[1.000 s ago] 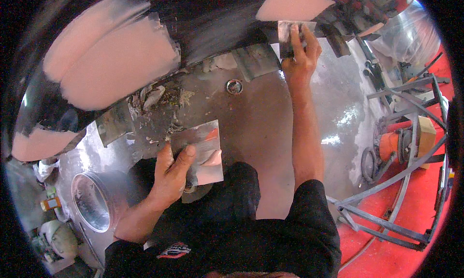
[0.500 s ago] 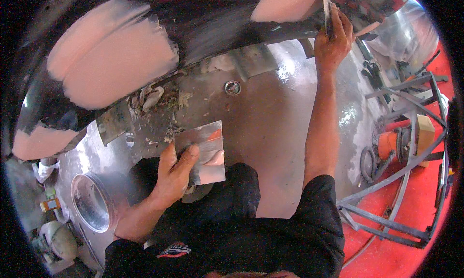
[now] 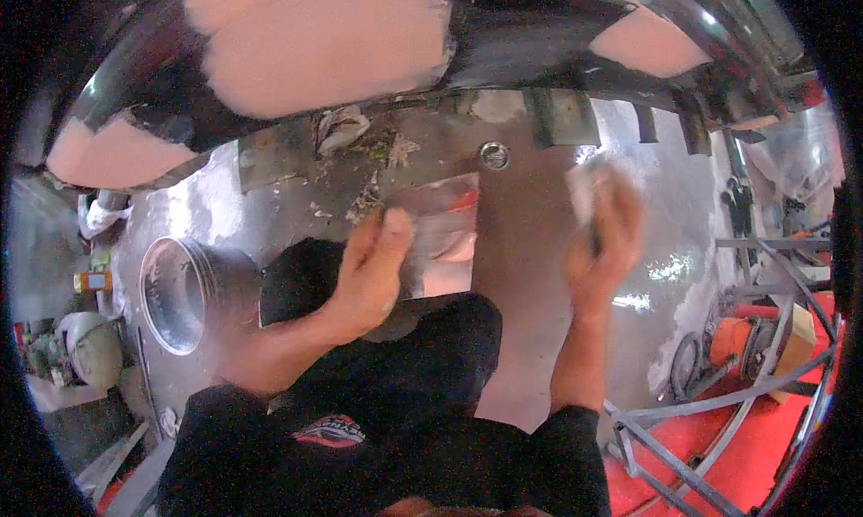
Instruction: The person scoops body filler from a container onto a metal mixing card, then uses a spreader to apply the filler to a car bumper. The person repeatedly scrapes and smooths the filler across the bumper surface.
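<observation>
My left hand [image 3: 373, 261] grips a flat metal plate [image 3: 431, 216], its thumb on top. Smears of pink filler and a streak of red paste [image 3: 463, 199] lie on the plate. To its right and a little apart from it, my right hand [image 3: 611, 234], blurred by motion, is closed on a thin putty spreader [image 3: 582, 193]. Above both hands curves a dark vehicle body panel [image 3: 512, 45]. It carries a large pink filler patch [image 3: 328, 49], a smaller filler patch [image 3: 649, 42] at the right and another filler patch [image 3: 121, 153] at the far left.
An open metal drum [image 3: 175, 297] stands left of my knees. A small round tin lid [image 3: 494, 155] and crumpled scraps [image 3: 342, 129] lie on the grey floor [image 3: 530, 247]. Grey metal frame bars [image 3: 701, 405] stand on a red surface at the right, near a cardboard box [image 3: 796, 346].
My right hand has come down from the panel's right side with the spreader, toward the plate. My left hand still holds the plate. The whole view has shifted, so the panel sits higher.
</observation>
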